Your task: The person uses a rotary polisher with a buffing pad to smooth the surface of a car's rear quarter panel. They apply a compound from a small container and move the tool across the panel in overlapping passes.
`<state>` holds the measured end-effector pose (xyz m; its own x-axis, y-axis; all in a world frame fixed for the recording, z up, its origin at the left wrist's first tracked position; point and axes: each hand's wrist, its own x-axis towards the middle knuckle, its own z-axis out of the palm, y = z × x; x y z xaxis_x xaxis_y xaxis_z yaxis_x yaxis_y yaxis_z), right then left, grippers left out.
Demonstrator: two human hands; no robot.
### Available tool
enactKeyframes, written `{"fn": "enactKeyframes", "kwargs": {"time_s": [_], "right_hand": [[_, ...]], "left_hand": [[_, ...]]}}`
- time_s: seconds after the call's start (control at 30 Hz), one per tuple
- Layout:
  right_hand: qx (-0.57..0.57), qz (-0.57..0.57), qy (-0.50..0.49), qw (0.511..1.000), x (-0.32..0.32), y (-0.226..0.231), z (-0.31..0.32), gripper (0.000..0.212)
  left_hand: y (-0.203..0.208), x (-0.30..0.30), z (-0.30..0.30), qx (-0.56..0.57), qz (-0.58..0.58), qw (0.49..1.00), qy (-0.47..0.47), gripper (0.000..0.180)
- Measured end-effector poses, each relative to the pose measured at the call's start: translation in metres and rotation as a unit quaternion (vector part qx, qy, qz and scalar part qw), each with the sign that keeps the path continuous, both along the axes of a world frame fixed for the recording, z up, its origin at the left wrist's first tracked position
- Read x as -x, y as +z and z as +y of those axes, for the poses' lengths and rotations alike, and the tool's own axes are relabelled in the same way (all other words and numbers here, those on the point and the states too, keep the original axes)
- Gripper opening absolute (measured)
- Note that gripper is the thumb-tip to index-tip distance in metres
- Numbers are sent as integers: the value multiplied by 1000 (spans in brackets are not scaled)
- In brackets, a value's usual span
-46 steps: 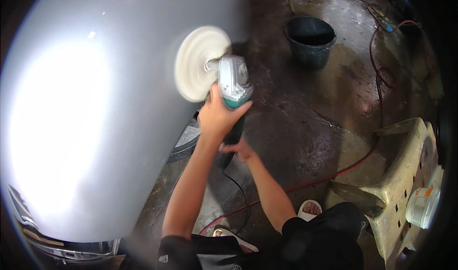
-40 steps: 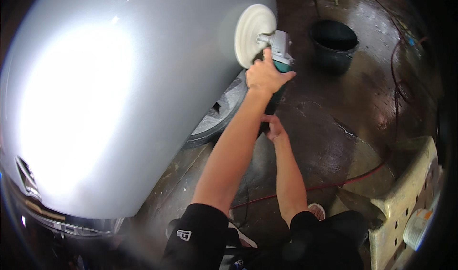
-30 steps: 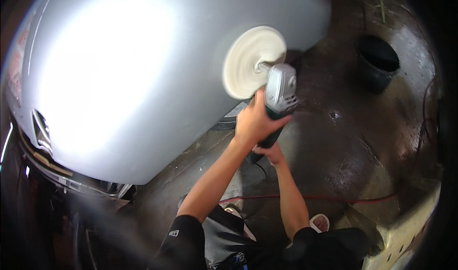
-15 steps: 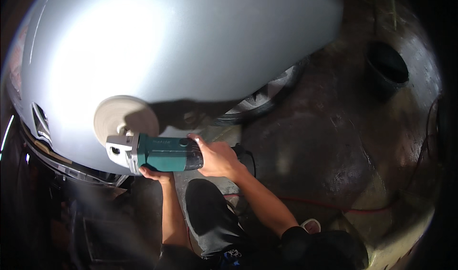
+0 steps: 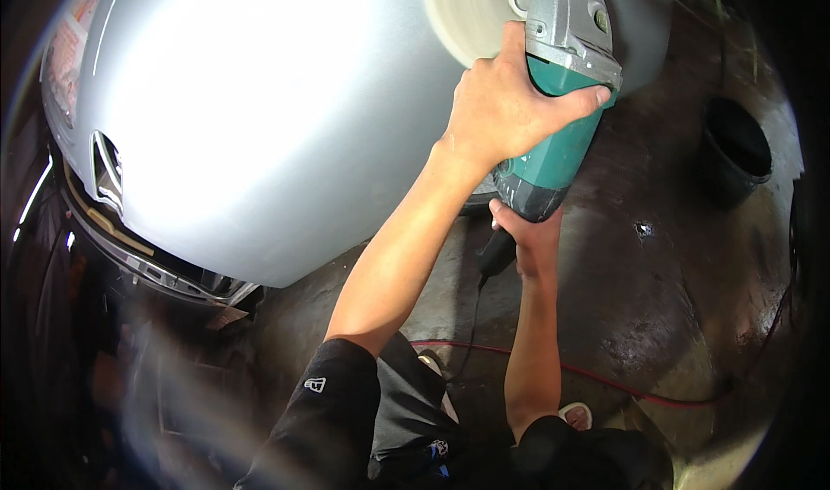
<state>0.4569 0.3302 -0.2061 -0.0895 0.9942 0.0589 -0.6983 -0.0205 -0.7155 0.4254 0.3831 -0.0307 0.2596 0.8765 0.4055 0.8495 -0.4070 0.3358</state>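
A teal and silver power polisher (image 5: 558, 157) is held in both hands at the upper middle of the view. My left hand (image 5: 497, 114) wraps round its body just behind the silver gear head, thumb across the top. At the dark rear grip, my right hand (image 5: 538, 237) is closed. The round pale pad (image 5: 458, 10) looks smeared as if spinning and lies against or just over the silver car panel (image 5: 233, 135). Part of the pad is cut off by the frame's top and hidden by the gear head. A black power cord (image 5: 474, 317) hangs from the grip.
A black bucket (image 5: 735, 157) stands on the dark, wet-looking floor at the right. A red hose or cable (image 5: 640, 393) runs across the floor near my feet. Dark car parts (image 5: 156, 274) show below the panel's left edge, and a tyre (image 5: 480, 204) shows partly behind my hands.
The polisher has moved from the panel's lower left up and to the right. It has turned from lying sideways to pointing away from me, and both arms now reach farther forward.
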Motion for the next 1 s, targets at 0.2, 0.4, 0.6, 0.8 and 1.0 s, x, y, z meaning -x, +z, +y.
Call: {"fn": "enactKeyframes", "kwargs": {"time_s": [0.2,0.4,0.6,0.8,1.0], "right_hand": [[-144,-5,-59,988,64,18,-28,75],[-218,-334,17,917,128,62,-57,88],[-315,-369,70,872,202,39,-80,82],[-350,-476,113,799,237,-36,-91,81],[-382,-563,91,727,269,-97,-112,76]], "left_hand": [[3,96,-44,-39,-204,978,-19,73],[-8,303,-126,-226,-273,932,70,57],[-56,363,-185,-370,-346,843,183,78],[-178,406,-235,-282,-529,775,200,86],[-268,408,-257,-181,-752,594,221,85]]}}
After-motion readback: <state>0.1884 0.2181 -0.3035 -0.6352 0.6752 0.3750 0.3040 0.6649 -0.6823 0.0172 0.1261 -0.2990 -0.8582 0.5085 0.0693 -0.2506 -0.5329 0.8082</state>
